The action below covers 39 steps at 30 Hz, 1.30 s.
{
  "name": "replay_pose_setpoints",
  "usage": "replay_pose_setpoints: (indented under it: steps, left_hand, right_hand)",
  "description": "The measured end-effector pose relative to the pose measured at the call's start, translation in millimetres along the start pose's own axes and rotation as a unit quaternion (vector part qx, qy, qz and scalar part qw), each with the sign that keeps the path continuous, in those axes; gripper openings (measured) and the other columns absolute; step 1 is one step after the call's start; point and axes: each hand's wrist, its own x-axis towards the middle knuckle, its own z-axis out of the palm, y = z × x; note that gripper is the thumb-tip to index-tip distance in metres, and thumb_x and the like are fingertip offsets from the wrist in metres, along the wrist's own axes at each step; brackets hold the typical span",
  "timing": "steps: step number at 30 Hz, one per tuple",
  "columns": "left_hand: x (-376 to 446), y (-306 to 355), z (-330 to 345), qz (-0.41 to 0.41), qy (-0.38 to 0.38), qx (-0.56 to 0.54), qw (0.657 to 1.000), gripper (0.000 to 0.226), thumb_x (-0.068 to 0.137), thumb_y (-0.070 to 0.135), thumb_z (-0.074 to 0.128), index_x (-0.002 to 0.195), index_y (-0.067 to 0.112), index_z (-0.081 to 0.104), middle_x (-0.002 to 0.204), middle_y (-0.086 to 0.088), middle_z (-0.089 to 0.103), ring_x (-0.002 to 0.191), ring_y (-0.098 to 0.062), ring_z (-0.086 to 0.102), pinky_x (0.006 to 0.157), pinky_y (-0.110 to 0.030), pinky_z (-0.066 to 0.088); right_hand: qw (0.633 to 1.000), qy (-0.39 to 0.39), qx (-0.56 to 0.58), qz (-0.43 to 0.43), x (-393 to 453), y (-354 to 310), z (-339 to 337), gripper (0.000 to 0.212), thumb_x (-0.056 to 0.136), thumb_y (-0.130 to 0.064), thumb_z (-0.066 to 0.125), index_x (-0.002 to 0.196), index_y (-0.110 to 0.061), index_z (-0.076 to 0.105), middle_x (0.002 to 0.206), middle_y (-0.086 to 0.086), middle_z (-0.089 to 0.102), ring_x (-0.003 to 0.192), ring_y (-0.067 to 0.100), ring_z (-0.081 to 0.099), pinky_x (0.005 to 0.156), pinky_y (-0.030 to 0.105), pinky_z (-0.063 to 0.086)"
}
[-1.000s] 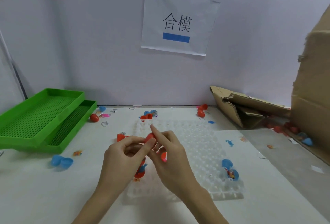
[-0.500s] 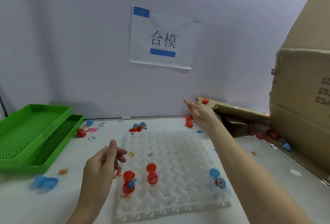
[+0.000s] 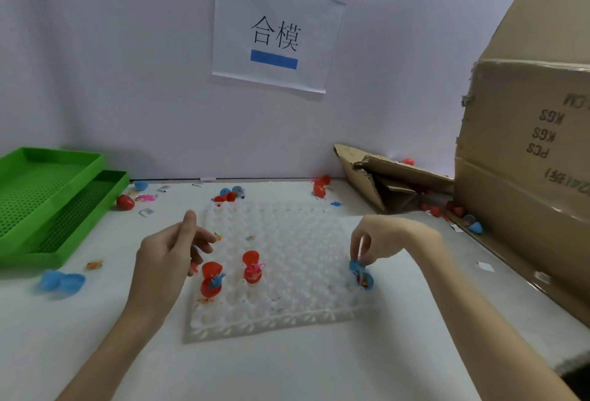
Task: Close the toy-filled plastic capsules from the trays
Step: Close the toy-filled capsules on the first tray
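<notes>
The right hand (image 3: 372, 241) reaches down onto the open blue capsule (image 3: 361, 274) at the right edge of the clear tray (image 3: 281, 314), fingertips pinching its upper half. The left hand (image 3: 172, 257) (loosely curled, holding nothing I can make out) hovers at the tray's left edge, nearer the two open red capsules (image 3: 211, 279) than the blue.

Most of the clear tray (image 3: 287, 241) lies open between two red capsules (image 3: 211, 279) near its left front and a blue capsule (image 3: 362, 274) at its right edge, while green trays (image 3: 48, 202) and cardboard boxes (image 3: 523, 177) wall the table's sides.
</notes>
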Motion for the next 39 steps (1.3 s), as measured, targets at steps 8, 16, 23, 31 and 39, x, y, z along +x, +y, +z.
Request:
replay_pose_setpoints:
  steps: [8,16,23,31,39]
  left_hand:
    - [-3,3,1,0.01,-0.038,0.057,0.998,0.035,0.103,0.032,0.058,0.077,0.014,0.075,0.069,0.006,0.072,0.058,-0.004,0.062,0.064,-0.029,0.047]
    - [-16,10,12,0.06,-0.168,0.141,0.974,0.041,0.071,0.053,0.082,0.105,0.036,0.066,0.102,0.023,0.066,0.097,-0.003,0.066,0.076,-0.016,0.057]
    - [-13,-1,16,0.045,-0.146,0.129,0.98,0.035,0.077,0.037,0.086,0.105,0.035,0.064,0.1,0.027,0.069,0.096,0.006,0.069,0.081,-0.011,0.056]
    - [-8,0,9,0.004,-0.095,0.068,0.993,0.021,0.089,0.019,0.08,0.109,0.024,0.076,0.096,0.016,0.078,0.092,-0.009,0.077,0.087,-0.034,0.064]
    - [-11,-3,14,0.061,-0.085,0.144,0.984,0.032,0.092,0.017,0.077,0.123,0.022,0.076,0.106,0.019,0.074,0.097,0.002,0.07,0.09,-0.017,0.058]
  right_hand:
    - [0.997,0.044,-0.063,-0.002,7,-16,-15,0.013,0.091,-0.023,0.078,0.103,-0.017,0.077,0.087,-0.012,0.062,0.083,0.01,0.057,0.062,0.013,0.042]
    - [0.985,0.12,0.015,-0.121,11,-94,-19,0.011,0.091,-0.027,0.077,0.085,-0.027,0.068,0.08,-0.011,0.073,0.073,0.006,0.066,0.062,0.018,0.047]
    - [0.943,0.152,0.235,-0.178,22,-136,50,0.01,0.101,-0.021,0.06,0.098,-0.022,0.07,0.084,-0.005,0.074,0.068,0.005,0.068,0.058,0.016,0.049]
    - [0.829,0.214,0.462,-0.231,15,-134,74,0.024,0.108,-0.02,0.051,0.115,-0.024,0.074,0.105,-0.008,0.075,0.09,0.005,0.073,0.072,0.02,0.057]
    - [0.811,0.223,0.467,-0.274,8,-143,76,0.022,0.091,-0.018,0.078,0.112,-0.025,0.076,0.106,-0.008,0.074,0.093,0.016,0.074,0.081,0.028,0.062]
